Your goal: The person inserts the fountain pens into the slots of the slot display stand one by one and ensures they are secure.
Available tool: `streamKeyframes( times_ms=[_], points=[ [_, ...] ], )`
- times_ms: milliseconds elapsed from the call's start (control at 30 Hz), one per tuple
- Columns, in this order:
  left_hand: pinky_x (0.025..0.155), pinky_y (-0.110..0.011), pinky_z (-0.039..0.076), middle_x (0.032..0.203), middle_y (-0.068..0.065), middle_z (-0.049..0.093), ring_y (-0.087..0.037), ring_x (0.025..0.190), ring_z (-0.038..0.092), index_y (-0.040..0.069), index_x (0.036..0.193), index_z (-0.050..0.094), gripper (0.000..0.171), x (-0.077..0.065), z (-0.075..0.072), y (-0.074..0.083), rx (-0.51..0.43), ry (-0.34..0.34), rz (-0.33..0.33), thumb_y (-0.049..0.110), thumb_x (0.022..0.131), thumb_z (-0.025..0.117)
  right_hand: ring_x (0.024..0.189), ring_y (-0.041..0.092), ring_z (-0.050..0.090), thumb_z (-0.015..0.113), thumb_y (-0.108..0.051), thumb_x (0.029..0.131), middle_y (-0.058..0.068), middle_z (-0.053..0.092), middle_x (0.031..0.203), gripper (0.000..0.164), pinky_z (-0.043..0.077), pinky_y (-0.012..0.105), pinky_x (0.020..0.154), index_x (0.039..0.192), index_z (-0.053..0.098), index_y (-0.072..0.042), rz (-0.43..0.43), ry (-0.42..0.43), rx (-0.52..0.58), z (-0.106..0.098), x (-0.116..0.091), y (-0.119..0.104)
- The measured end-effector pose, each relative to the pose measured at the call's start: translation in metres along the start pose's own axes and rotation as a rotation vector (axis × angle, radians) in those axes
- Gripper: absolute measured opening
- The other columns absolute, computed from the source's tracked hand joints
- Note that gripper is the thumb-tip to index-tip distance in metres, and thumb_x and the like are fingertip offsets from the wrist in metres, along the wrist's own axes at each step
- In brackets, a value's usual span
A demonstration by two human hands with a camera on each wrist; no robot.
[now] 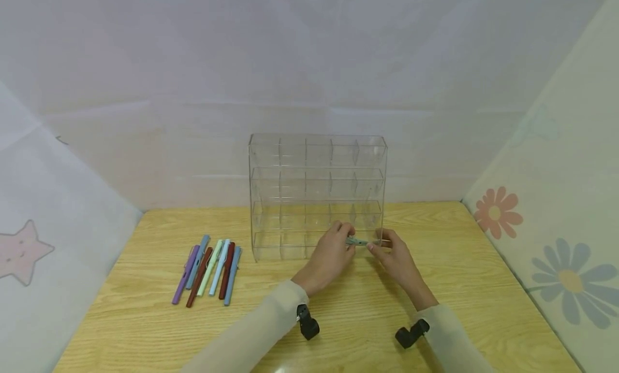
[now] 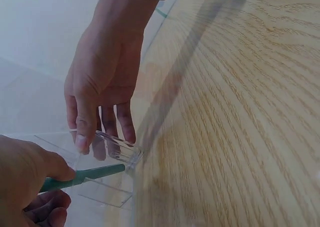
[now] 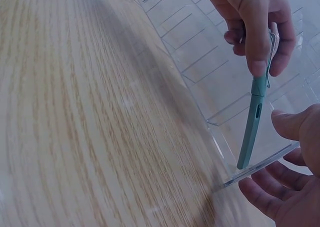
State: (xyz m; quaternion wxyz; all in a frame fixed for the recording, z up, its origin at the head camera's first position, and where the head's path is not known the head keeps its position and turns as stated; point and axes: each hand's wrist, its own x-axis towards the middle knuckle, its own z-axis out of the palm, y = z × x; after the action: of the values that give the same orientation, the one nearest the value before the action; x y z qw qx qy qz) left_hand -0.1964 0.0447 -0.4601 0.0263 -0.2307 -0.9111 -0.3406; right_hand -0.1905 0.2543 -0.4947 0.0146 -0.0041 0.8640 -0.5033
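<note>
My left hand (image 1: 331,257) pinches a green capped pen (image 3: 252,119) by its clip end at the lower right of a clear acrylic rack (image 1: 317,190). The pen lies roughly level across the front of the lowest tier, its free end close to the rack's right side panel. Whether it is inside a compartment I cannot tell. Beside that panel is my right hand (image 1: 398,257). Its fingers (image 3: 267,189) lie along the panel's outer side, while its thumb stands apart on the inner side, near the pen's end.
Several capped pens lie side by side on the wooden table (image 1: 159,335) left of the rack, among them a purple pen (image 1: 186,274), a light green pen (image 1: 210,268) and a dark red pen (image 1: 227,271). Pale cloth walls (image 1: 309,56) enclose the table at the back and sides.
</note>
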Motion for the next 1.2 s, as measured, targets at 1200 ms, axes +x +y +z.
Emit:
streamKeyframes(
  times_ms=[1200],
  points=[
    [0.059,-0.023,0.050,0.114,-0.005,0.069,-0.005,0.076,0.057,0.012,0.137,0.062,0.037,-0.114,-0.071,-0.068,-0.214,0.280,-0.237,0.018,0.102,0.074,0.137,0.045,0.059,0.065,-0.025,0.109,0.028,0.053,0.151,0.060,0.063,0.041,0.097,0.156,0.042,0.004,-0.007,-0.040,0.011,-0.001,-0.004,-0.005]
  ],
)
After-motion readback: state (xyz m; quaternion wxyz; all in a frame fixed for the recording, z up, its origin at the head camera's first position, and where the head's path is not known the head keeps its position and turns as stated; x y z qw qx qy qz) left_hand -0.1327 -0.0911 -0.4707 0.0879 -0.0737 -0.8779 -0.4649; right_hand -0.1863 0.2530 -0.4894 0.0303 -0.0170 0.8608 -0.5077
